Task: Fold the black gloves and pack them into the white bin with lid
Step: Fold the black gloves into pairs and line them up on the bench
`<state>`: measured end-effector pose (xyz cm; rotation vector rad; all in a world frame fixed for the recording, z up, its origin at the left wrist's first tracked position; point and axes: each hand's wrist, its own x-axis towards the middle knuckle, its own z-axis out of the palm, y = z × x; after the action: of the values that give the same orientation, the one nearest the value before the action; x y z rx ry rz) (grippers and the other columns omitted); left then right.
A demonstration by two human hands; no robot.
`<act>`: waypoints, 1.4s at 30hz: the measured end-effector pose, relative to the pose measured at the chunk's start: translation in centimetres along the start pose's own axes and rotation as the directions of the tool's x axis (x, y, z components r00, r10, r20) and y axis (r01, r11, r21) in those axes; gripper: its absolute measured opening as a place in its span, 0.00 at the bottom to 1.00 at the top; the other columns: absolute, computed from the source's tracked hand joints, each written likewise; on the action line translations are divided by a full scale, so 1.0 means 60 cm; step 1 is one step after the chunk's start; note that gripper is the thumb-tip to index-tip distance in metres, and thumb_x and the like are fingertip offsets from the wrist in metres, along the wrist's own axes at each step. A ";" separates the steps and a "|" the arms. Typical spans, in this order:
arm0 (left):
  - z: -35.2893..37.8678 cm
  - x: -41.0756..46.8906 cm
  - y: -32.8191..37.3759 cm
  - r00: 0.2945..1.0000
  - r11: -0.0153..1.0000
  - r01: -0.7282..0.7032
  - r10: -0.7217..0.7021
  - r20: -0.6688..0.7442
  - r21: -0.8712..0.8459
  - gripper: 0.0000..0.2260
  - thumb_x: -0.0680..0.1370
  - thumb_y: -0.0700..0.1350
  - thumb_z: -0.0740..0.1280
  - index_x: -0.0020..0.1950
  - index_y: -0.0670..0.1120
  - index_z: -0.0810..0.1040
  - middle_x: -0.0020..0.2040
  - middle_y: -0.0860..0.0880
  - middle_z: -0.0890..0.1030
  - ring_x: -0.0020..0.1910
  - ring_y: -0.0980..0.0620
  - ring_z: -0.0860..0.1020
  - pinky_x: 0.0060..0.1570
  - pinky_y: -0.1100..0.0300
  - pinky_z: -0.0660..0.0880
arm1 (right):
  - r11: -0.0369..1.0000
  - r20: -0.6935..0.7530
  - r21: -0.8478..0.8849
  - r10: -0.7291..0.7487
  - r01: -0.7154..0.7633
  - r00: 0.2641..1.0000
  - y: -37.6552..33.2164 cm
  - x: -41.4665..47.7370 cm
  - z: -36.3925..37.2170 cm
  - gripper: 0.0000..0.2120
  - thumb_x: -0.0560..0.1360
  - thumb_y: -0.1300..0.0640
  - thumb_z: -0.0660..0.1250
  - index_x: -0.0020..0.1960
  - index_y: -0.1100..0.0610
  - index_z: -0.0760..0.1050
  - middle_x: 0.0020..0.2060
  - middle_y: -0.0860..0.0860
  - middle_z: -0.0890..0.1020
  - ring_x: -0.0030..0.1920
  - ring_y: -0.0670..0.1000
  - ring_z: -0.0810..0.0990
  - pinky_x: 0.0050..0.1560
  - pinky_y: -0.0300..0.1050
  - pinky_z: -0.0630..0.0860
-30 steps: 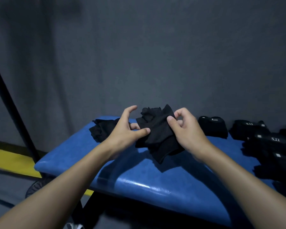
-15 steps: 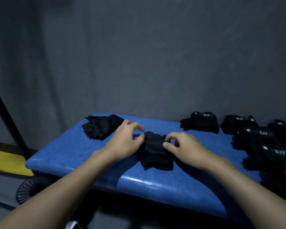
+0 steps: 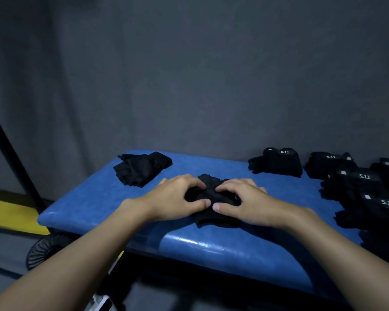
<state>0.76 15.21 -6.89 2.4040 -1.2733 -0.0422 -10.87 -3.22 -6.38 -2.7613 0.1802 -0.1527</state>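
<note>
My two hands are down on the blue desk (image 3: pixel 94 198), side by side, with one black glove (image 3: pixel 211 195) under them. My left hand (image 3: pixel 177 196) has its fingers bent over the left side of the glove, and its thumb lies on the near part. My right hand (image 3: pixel 243 198) does the same on the right side, with bent fingers on top and the thumb pushed onto the cloth. So both hands hold the glove, and my two thumbs nearly touch. The glove is bunched up and lies on the desk near the middle. A bit of it sticks out past my fingers at the back, and its wide end shows below my thumbs.

At the far left corner of the desk lies a loose glove bundle (image 3: pixel 142 168), well apart from my hands. Its edges stick out.

To the right the gloves look neat. A folded glove bundle (image 3: pixel 276 163) sits near the wall (image 3: pixel 189 75), with a small white "5.11" on it. Just beside it sits a second folded bundle (image 3: pixel 330 164). More lie in a dark pile (image 3: pixel 364 194) at the right end of the desk, and I can read "5.11" on some. I cannot tell how many are in it.

The wall behind is gray. A black pole (image 3: pixel 11 153) leans at the left, and a yellow stripe (image 3: pixel 9 214) runs on the floor. A round black thing (image 3: pixel 47 248) sits under the desk's left end. I cannot tell what it is.
</note>
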 end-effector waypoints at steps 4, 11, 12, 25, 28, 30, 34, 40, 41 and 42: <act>-0.014 -0.001 -0.022 0.990 0.992 0.039 -0.056 -0.132 -0.124 0.20 0.73 0.65 0.65 0.60 0.57 0.79 0.58 0.60 0.79 0.61 0.58 0.75 0.65 0.52 0.72 | 0.999 -0.138 0.040 -0.019 0.025 0.990 -0.015 0.016 0.001 0.20 0.75 0.37 0.63 0.64 0.43 0.74 0.59 0.39 0.74 0.67 0.45 0.63 0.66 0.49 0.57; -0.048 -0.017 -0.083 0.921 0.978 0.199 -0.163 -0.353 0.068 0.12 0.76 0.52 0.71 0.57 0.51 0.80 0.56 0.53 0.78 0.57 0.50 0.76 0.59 0.49 0.73 | 0.992 -0.163 0.077 -0.086 0.100 0.983 -0.045 0.043 0.017 0.16 0.76 0.38 0.63 0.60 0.44 0.76 0.57 0.38 0.76 0.65 0.43 0.64 0.63 0.46 0.56; -0.050 -0.020 -0.093 0.914 0.965 0.237 -0.181 -0.362 0.114 0.12 0.76 0.52 0.71 0.57 0.51 0.79 0.56 0.52 0.78 0.56 0.48 0.75 0.58 0.49 0.72 | 0.991 -0.161 0.082 -0.094 0.108 0.982 -0.049 0.046 0.020 0.15 0.76 0.39 0.63 0.59 0.44 0.76 0.57 0.39 0.76 0.65 0.43 0.65 0.63 0.46 0.56; -0.057 -0.029 -0.113 0.845 0.962 0.272 -0.226 -0.485 0.025 0.11 0.72 0.34 0.65 0.51 0.45 0.80 0.45 0.48 0.82 0.46 0.44 0.78 0.44 0.51 0.75 | 0.976 -0.190 0.143 -0.137 0.166 0.972 -0.085 0.069 0.033 0.11 0.78 0.44 0.63 0.59 0.45 0.75 0.56 0.38 0.76 0.63 0.41 0.65 0.67 0.46 0.56; -0.079 -0.026 -0.081 0.801 0.981 0.195 -0.173 -0.573 -0.023 0.10 0.74 0.38 0.67 0.53 0.47 0.80 0.45 0.50 0.83 0.48 0.45 0.80 0.50 0.50 0.76 | 0.966 -0.233 0.150 -0.172 0.210 0.957 -0.095 0.073 0.028 0.10 0.78 0.49 0.65 0.59 0.46 0.76 0.65 0.39 0.72 0.70 0.42 0.62 0.70 0.46 0.54; -0.092 -0.029 -0.059 0.795 0.992 0.124 -0.117 -0.595 -0.030 0.11 0.74 0.39 0.67 0.55 0.49 0.80 0.45 0.52 0.83 0.48 0.47 0.80 0.51 0.50 0.76 | 0.958 -0.260 0.134 -0.212 0.253 0.942 -0.102 0.075 0.024 0.09 0.78 0.52 0.65 0.57 0.45 0.78 0.72 0.40 0.66 0.74 0.43 0.56 0.72 0.48 0.52; -0.111 -0.042 -0.031 0.809 0.999 0.029 -0.033 -0.587 -0.016 0.12 0.74 0.39 0.67 0.56 0.49 0.79 0.44 0.53 0.82 0.47 0.49 0.80 0.51 0.49 0.77 | 0.939 -0.269 0.140 -0.269 0.314 0.925 -0.114 0.081 0.015 0.13 0.78 0.56 0.64 0.60 0.45 0.78 0.76 0.39 0.60 0.77 0.42 0.49 0.75 0.50 0.49; -0.134 -0.058 -0.010 0.804 0.998 -0.058 0.071 -0.591 0.040 0.11 0.75 0.40 0.68 0.56 0.50 0.79 0.43 0.57 0.80 0.46 0.53 0.77 0.49 0.50 0.76 | 0.898 -0.325 0.199 -0.316 0.391 0.891 -0.129 0.084 0.013 0.19 0.80 0.62 0.61 0.69 0.50 0.73 0.70 0.36 0.68 0.75 0.43 0.59 0.74 0.53 0.59; -0.137 -0.059 -0.007 0.787 0.997 -0.066 0.074 -0.613 0.036 0.10 0.75 0.41 0.68 0.55 0.50 0.79 0.44 0.57 0.80 0.47 0.54 0.78 0.50 0.51 0.75 | 0.884 -0.356 0.218 -0.322 0.414 0.877 -0.133 0.082 0.010 0.19 0.80 0.63 0.61 0.69 0.51 0.73 0.68 0.37 0.70 0.73 0.43 0.64 0.71 0.50 0.64; -0.140 -0.061 -0.004 0.760 0.997 -0.079 0.074 -0.645 0.022 0.09 0.76 0.42 0.68 0.55 0.50 0.80 0.45 0.57 0.81 0.48 0.55 0.78 0.51 0.53 0.75 | 0.867 -0.391 0.240 -0.325 0.436 0.861 -0.137 0.080 0.005 0.19 0.79 0.63 0.61 0.69 0.52 0.74 0.67 0.38 0.71 0.70 0.43 0.68 0.67 0.45 0.68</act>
<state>0.66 21.13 0.07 2.0566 -1.0135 0.7483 -5.22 3.78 -3.21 -2.3879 -0.2966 -0.7033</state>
